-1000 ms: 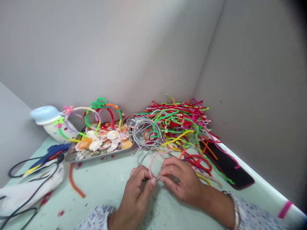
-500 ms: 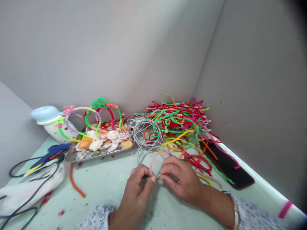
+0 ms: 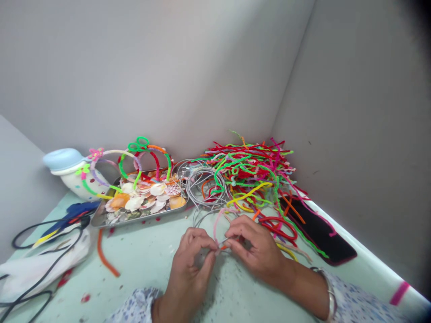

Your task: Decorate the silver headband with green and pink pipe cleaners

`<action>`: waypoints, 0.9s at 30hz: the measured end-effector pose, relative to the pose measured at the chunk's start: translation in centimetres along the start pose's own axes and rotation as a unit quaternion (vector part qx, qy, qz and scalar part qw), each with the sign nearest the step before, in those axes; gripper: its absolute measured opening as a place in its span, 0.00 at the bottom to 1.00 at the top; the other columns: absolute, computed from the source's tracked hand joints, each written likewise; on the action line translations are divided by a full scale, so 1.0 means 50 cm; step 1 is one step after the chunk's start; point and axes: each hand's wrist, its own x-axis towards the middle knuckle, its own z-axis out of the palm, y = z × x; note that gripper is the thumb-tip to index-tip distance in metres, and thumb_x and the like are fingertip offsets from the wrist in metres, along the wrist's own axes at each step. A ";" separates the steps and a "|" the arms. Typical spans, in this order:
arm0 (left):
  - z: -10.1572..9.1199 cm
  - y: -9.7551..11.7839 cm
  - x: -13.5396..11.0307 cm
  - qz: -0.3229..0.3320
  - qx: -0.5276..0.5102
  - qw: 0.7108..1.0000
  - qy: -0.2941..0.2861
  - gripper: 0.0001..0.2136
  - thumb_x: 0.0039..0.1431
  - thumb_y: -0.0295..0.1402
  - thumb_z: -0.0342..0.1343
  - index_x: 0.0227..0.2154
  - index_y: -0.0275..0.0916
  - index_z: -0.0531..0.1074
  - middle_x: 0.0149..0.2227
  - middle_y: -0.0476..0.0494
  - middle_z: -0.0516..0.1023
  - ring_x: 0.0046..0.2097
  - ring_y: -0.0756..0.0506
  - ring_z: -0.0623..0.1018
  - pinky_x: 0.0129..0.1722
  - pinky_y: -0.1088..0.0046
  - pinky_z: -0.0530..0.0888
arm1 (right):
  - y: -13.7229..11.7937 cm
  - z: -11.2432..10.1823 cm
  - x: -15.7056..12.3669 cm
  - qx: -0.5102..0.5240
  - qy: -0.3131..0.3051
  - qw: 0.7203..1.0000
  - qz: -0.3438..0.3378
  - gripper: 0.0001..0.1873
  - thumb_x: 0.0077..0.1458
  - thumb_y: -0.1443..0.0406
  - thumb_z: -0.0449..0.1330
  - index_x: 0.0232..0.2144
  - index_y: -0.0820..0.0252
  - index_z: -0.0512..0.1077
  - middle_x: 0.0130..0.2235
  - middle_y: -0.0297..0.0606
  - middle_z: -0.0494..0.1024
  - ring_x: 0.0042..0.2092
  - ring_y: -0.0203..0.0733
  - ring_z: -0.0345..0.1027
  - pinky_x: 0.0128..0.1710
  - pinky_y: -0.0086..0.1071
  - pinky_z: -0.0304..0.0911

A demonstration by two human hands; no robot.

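My left hand (image 3: 190, 267) is closed, its thumb and forefinger pinching the end of a pink pipe cleaner (image 3: 216, 225) that arches up between my hands. Close against it, my right hand (image 3: 259, 253) pinches a thin grey wire (image 3: 222, 242) with a bit of orange beside it. The fingertips of both hands nearly meet, so the exact joint between wire and pipe cleaner is hard to see. Just behind them lies a coil of grey wire (image 3: 195, 196). To the right of my right hand is a bent red pipe cleaner (image 3: 289, 224).
A heap of coloured pipe cleaners (image 3: 249, 161) fills the back right, near a black phone-like slab (image 3: 332, 244). At left stand a metal tray (image 3: 141, 220) of shells, fuzzy decorated hoops (image 3: 138, 144) and a blue-lidded bottle (image 3: 81, 181). Black cables cross a white bag (image 3: 57, 253).
My left fingers have shifted slightly and extended toward the pinch point. The pink arch has moved a little to the right. My right hand has barely moved.
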 end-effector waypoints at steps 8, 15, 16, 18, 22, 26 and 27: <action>0.001 0.007 0.006 0.001 0.002 1.000 0.029 0.09 0.56 0.21 0.57 0.35 0.42 0.74 0.34 0.48 0.71 0.38 0.48 0.73 0.38 0.75 0.71 | 0.004 0.002 0.002 0.006 -0.006 1.000 0.001 0.04 0.57 0.69 0.59 0.36 0.59 0.71 0.35 0.39 0.72 0.37 0.38 0.68 0.34 0.29 0.65; 0.000 0.012 0.010 -0.015 0.001 0.999 0.044 0.07 0.55 0.23 0.58 0.33 0.41 0.76 0.33 0.48 0.72 0.37 0.49 0.74 0.37 0.75 0.72 | 0.008 0.003 -0.001 0.008 -0.011 1.000 0.003 0.03 0.57 0.69 0.60 0.36 0.59 0.71 0.35 0.38 0.72 0.37 0.38 0.68 0.36 0.30 0.66; 0.000 0.012 0.009 -0.015 0.001 0.999 0.043 0.07 0.55 0.23 0.59 0.33 0.41 0.76 0.33 0.48 0.72 0.37 0.49 0.75 0.37 0.76 0.72 | 0.008 0.003 -0.002 0.008 -0.011 1.000 0.003 0.03 0.57 0.69 0.59 0.36 0.59 0.71 0.35 0.38 0.72 0.37 0.38 0.68 0.37 0.31 0.66; 0.000 0.012 0.009 -0.020 0.001 0.999 0.043 0.07 0.55 0.23 0.59 0.33 0.42 0.76 0.33 0.48 0.72 0.37 0.49 0.75 0.37 0.76 0.72 | 0.009 0.002 -0.002 0.009 -0.015 1.000 0.004 0.03 0.57 0.69 0.59 0.36 0.59 0.71 0.35 0.38 0.72 0.37 0.38 0.68 0.37 0.31 0.66; -0.001 0.011 0.008 -0.025 0.002 0.998 0.049 0.07 0.55 0.23 0.59 0.33 0.42 0.76 0.33 0.48 0.72 0.37 0.50 0.75 0.37 0.77 0.72 | 0.008 0.001 0.000 0.010 -0.020 1.000 0.001 0.04 0.58 0.69 0.58 0.37 0.59 0.71 0.36 0.38 0.72 0.37 0.38 0.68 0.39 0.32 0.66; -0.002 0.011 0.008 -0.024 0.010 0.998 0.049 0.07 0.55 0.23 0.59 0.34 0.43 0.76 0.33 0.49 0.72 0.37 0.50 0.75 0.37 0.77 0.72 | 0.007 0.000 0.001 0.008 -0.021 1.000 -0.007 0.05 0.58 0.70 0.57 0.38 0.59 0.71 0.36 0.38 0.73 0.38 0.38 0.68 0.43 0.34 0.65; -0.002 0.011 0.008 -0.024 0.012 0.998 0.050 0.07 0.55 0.23 0.59 0.33 0.43 0.76 0.33 0.49 0.72 0.37 0.50 0.75 0.37 0.77 0.72 | 0.006 0.000 0.001 0.008 -0.021 1.000 -0.007 0.05 0.58 0.70 0.57 0.38 0.59 0.71 0.36 0.38 0.73 0.38 0.38 0.68 0.43 0.35 0.65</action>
